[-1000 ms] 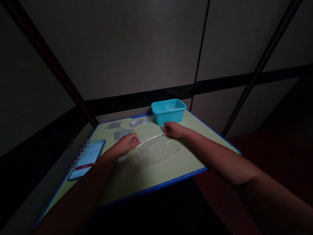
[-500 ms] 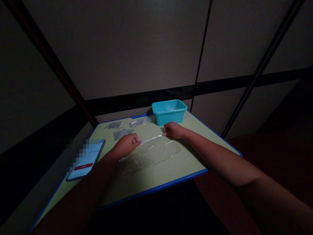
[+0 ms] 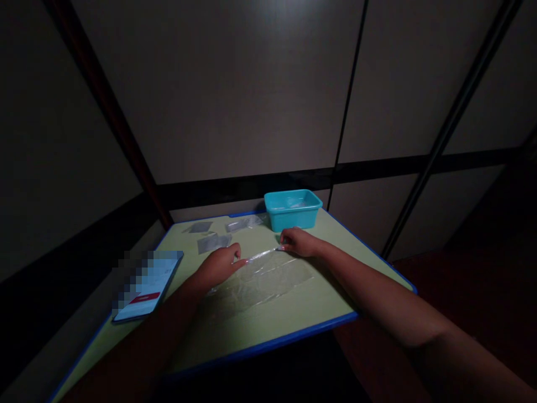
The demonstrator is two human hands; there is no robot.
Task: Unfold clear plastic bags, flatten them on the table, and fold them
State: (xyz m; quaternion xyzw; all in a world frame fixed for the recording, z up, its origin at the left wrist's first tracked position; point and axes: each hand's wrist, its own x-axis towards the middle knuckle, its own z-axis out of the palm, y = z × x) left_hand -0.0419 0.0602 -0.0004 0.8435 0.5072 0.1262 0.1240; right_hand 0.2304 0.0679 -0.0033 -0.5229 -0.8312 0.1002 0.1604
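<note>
A clear plastic bag [image 3: 277, 282] lies flat and slightly wrinkled on the table in front of me. Its far edge forms a narrow, shiny strip running between my two hands. At the left end of that strip is my left hand [image 3: 220, 267], thumb stretched along the plastic and index finger curled above it; its other fingers are hidden. My right hand [image 3: 300, 242] pinches the strip's right end between thumb and fingertips, just in front of a turquoise plastic basin [image 3: 293, 219].
Several small pieces of clear plastic, one a flat packet [image 3: 213, 242], lie toward the back left. A phone [image 3: 149, 291] with a lit screen rests at the left edge. The pale green table [image 3: 260, 327] has a blue rim and stands against panelled doors [image 3: 251, 101].
The whole scene sits lower in the view as the camera has tilted up. My left thumb has slid slightly right along the strip, and its index finger is raised a little; the right hand keeps its pinch.
</note>
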